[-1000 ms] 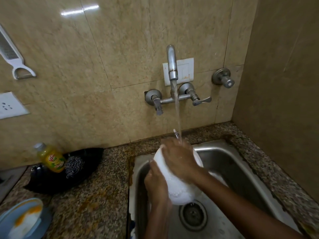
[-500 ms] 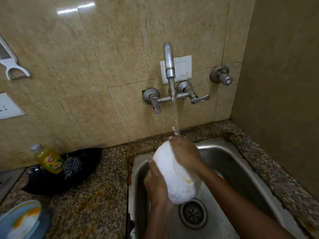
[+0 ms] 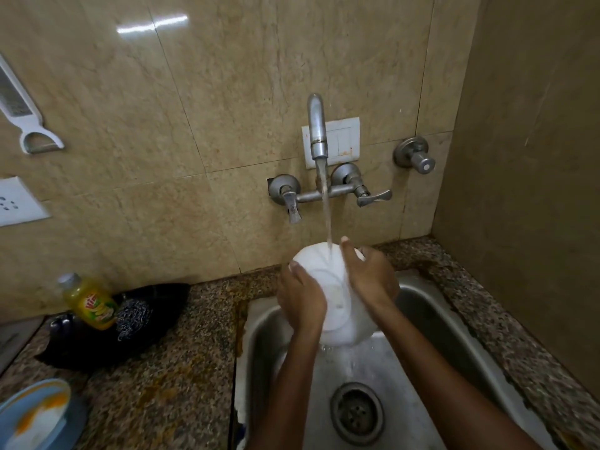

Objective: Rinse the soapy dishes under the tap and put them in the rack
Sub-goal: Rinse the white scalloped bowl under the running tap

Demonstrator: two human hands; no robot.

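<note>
Left hand (image 3: pixel 300 298) & right hand (image 3: pixel 370 276) bare — no gloves, rings; forearms bare — no sleeves vis.

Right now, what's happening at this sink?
A person is rinsing a white bowl under the running tap, over the steel sink. The left hand grips one side of the bowl and the right hand holds the other, with the stream landing on the upturned bottom. It hasn't gone to a rack; none is in view. On the granite counter to the left sit a yellow dish soap bottle, a steel scrubber and a blue plate with orange residue.
</note>
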